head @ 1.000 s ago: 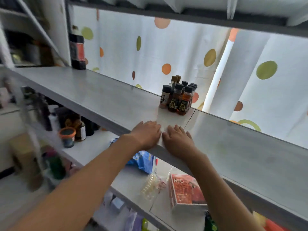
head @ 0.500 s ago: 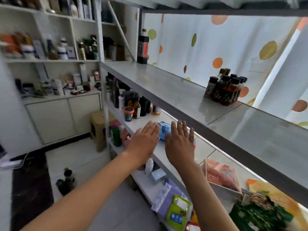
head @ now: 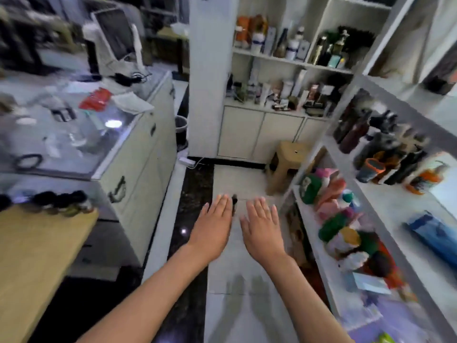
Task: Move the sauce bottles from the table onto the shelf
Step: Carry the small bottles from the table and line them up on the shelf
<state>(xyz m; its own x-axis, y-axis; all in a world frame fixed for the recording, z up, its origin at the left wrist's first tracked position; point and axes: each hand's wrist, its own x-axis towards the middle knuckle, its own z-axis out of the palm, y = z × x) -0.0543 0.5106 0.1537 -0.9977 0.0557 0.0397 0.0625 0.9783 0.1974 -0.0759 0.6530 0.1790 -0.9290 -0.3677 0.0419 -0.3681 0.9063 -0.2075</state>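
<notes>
Hands empty. Left hand (head: 214, 226) and right hand (head: 262, 230) hang side by side at lower centre of the frame, palms down, fingers straight and slightly spread, over the tiled floor (head: 237, 315); neither touches anything.

Sauce bottles (head: 60, 203): a row of small dark-capped ones stands at the far edge of the wooden table (head: 37, 256), at the left of the frame, blurred; count not readable. Shelf (head: 405, 226) runs down the right of the frame, its tiers stocked with bottles and packets.

Judged step: hands free, next batch on the table not yet picked up.

Risks from here:
- Bottles stand close together right at the table edge. A sideways reach could clip the outer ones and tip them over or off the far side.
- Taking several at once with two hands invites a slip; small smooth bottles pressed together are likely to squirt out of a loose grip.
- Frame is motion-smeared, so the head appears to be swinging; a reach begun before the view settles may land short.
- One small dark object (head: 234, 203) sits on the floor just beyond the fingertips, identity unclear; possible trip or kick hazard.
</notes>
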